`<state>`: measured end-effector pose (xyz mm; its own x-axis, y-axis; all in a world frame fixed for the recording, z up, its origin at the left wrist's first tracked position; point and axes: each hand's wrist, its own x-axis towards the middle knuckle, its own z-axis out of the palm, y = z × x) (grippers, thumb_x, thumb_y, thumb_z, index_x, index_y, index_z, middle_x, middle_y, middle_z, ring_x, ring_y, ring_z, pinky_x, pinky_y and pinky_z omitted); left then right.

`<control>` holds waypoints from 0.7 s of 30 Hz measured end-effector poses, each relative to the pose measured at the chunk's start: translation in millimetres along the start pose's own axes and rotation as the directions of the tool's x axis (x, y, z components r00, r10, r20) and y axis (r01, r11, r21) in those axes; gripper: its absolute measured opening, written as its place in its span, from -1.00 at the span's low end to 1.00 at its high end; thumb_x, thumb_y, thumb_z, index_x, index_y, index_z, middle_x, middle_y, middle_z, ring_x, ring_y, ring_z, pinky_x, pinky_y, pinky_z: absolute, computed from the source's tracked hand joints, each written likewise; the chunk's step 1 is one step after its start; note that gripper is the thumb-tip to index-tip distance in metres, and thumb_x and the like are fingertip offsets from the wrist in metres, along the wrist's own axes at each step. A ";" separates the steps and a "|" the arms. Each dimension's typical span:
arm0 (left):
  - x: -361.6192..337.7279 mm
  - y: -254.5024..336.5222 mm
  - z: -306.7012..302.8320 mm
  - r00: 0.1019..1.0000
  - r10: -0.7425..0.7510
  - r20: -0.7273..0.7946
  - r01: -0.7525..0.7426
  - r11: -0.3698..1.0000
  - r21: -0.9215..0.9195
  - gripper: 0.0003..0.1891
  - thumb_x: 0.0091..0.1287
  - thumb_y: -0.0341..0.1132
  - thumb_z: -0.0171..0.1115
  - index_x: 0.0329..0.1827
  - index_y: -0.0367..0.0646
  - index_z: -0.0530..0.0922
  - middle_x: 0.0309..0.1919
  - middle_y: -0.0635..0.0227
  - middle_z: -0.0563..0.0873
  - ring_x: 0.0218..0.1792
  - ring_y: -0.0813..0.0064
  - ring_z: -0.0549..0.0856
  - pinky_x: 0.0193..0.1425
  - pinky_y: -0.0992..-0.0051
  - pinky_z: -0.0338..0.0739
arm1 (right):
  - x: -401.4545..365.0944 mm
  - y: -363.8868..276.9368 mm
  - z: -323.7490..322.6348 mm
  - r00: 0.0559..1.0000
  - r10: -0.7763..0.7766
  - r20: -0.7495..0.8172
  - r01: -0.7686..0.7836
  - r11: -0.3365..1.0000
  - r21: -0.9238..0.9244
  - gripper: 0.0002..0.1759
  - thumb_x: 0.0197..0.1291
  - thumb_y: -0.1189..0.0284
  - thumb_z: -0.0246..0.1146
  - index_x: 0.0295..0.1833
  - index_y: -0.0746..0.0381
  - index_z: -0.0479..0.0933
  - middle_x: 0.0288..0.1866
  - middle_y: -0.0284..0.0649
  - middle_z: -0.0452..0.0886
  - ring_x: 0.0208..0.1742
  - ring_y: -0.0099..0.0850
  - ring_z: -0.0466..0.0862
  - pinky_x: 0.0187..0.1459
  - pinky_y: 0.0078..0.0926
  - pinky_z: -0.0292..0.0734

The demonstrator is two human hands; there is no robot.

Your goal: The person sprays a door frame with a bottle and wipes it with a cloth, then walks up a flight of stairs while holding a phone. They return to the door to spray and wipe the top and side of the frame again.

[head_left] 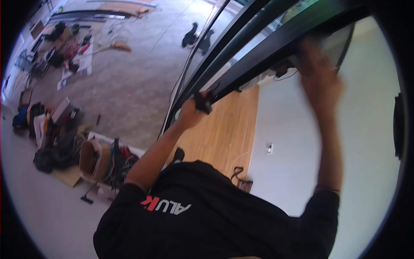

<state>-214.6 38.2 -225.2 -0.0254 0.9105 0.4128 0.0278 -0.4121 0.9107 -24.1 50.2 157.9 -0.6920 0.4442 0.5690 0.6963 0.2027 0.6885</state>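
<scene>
Cluttering frame left: dark bags [56,149]. Long black metal frame [258,60] runs toward upper right; left hand [189,113] clenches small black tool [202,103]; right hand [321,80] blurred, grip unclear.

1. The single view came from a camera worn on the person's head. It looked forward and down, and the wearer's own black shirt [207,224] filled the bottom edge.
2. It sat near the work: both arms reached up the picture to the black frame [267,47].
3. The round wide-angle lens curved everything, and the cluttered floor [125,82] lay well apart at left.
</scene>
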 end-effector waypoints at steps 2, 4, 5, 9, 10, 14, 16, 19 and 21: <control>3.3 14.4 -5.2 0.998 -0.028 0.060 0.027 1.000 0.016 -0.40 0.24 -0.40 0.38 0.41 -0.16 0.55 0.23 0.02 0.71 0.22 0.06 0.71 0.30 0.26 0.54 | -73.6 -98.7 38.4 0.947 0.037 0.320 -0.132 0.951 0.281 -0.53 0.25 0.37 0.32 0.27 -0.23 0.60 -0.23 -0.14 0.66 -0.42 -0.26 0.72 -0.43 -0.25 0.63; 10.0 21.7 -9.9 0.993 -0.025 0.115 0.020 0.999 0.039 -0.37 0.23 -0.42 0.38 0.44 -0.15 0.53 0.25 0.03 0.71 0.23 0.06 0.71 0.31 0.27 0.53 | -134.0 -177.6 78.7 0.930 -0.042 0.366 -0.123 0.902 0.414 -0.46 0.18 0.46 0.30 0.28 -0.17 0.58 -0.28 -0.07 0.65 -0.41 -0.09 0.73 -0.40 -0.07 0.62; 12.4 21.8 -12.7 0.990 -0.018 0.141 0.011 0.999 0.053 -0.35 0.22 -0.42 0.38 0.46 -0.13 0.52 0.25 0.03 0.71 0.22 0.06 0.71 0.31 0.27 0.53 | -141.6 -205.4 80.5 0.741 0.023 0.671 -0.407 0.810 0.422 -0.49 0.23 0.40 0.26 0.31 -0.14 0.53 -0.23 -0.01 0.67 -0.28 -0.02 0.79 -0.30 0.03 0.66; 23.7 29.3 -30.7 0.928 -0.200 0.314 0.204 0.979 0.020 -0.28 0.26 -0.55 0.35 0.55 -0.19 0.43 0.39 0.17 0.63 0.31 0.32 0.66 0.39 0.37 0.49 | -127.3 -172.6 67.9 0.791 -0.018 0.612 -0.483 0.595 0.642 -0.50 0.16 0.43 0.32 0.27 0.03 0.56 -0.23 -0.02 0.68 -0.27 0.06 0.77 -0.22 -0.05 0.66; 25.2 23.5 -32.5 0.895 -0.250 0.370 0.270 0.963 -0.002 -0.28 0.28 -0.58 0.35 0.56 -0.23 0.41 0.45 0.22 0.59 0.36 0.38 0.63 0.42 0.40 0.48 | -127.8 -160.0 57.8 0.800 0.011 0.600 -0.528 0.488 0.695 -0.53 0.14 0.45 0.33 0.22 0.08 0.58 -0.21 -0.01 0.69 -0.26 0.08 0.76 -0.20 -0.07 0.66; 25.3 11.7 -32.5 0.945 -0.154 0.289 0.172 0.984 -0.036 -0.25 0.22 -0.64 0.24 0.57 -0.11 0.45 0.15 0.30 0.75 0.16 0.47 0.68 0.25 0.42 0.55 | -151.8 -127.9 60.1 0.782 0.304 0.545 -0.612 0.207 0.763 -0.62 0.15 0.53 0.37 0.12 0.25 0.59 -0.01 0.08 0.65 -0.03 0.09 0.73 0.01 -0.17 0.65; 16.0 15.4 -37.3 0.936 -0.225 0.272 0.263 0.958 -0.112 -0.29 0.21 -0.63 0.32 0.52 -0.17 0.49 0.16 0.33 0.72 0.20 0.44 0.65 0.31 0.38 0.53 | -188.9 -133.8 90.5 0.800 0.455 0.392 -0.570 0.369 0.735 -0.66 0.23 0.50 0.37 0.12 0.29 0.58 0.07 0.09 0.60 0.03 -0.02 0.69 0.04 -0.17 0.62; 5.3 15.3 -54.3 0.920 -0.309 0.242 0.332 0.941 -0.059 -0.36 0.18 -0.54 0.41 0.41 -0.22 0.57 0.06 0.38 0.70 0.13 0.44 0.64 0.23 0.41 0.50 | -249.4 -158.3 115.7 0.505 0.475 0.720 -0.786 -0.091 0.611 -0.71 0.35 0.42 0.35 0.12 0.30 0.58 -0.14 -0.05 0.65 -0.21 -0.27 0.71 -0.18 -0.29 0.63; -3.2 17.0 -59.8 0.901 -0.384 0.201 0.396 0.918 -0.022 -0.57 0.22 -0.35 0.47 0.18 -0.24 0.71 -0.16 0.44 0.65 -0.07 0.53 0.61 0.08 0.52 0.44 | -258.5 -170.8 110.2 0.206 0.324 0.923 -0.823 -0.454 0.343 -0.70 0.41 0.34 0.34 0.13 0.29 0.58 -0.32 -0.18 0.61 -0.37 -0.42 0.64 -0.33 -0.39 0.56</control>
<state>-273.9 26.1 -210.1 0.1674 0.9857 0.0197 -0.0063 -0.0189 0.9998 56.8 -3.1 -156.3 0.2590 0.9630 -0.0745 0.3187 -0.1580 -0.9346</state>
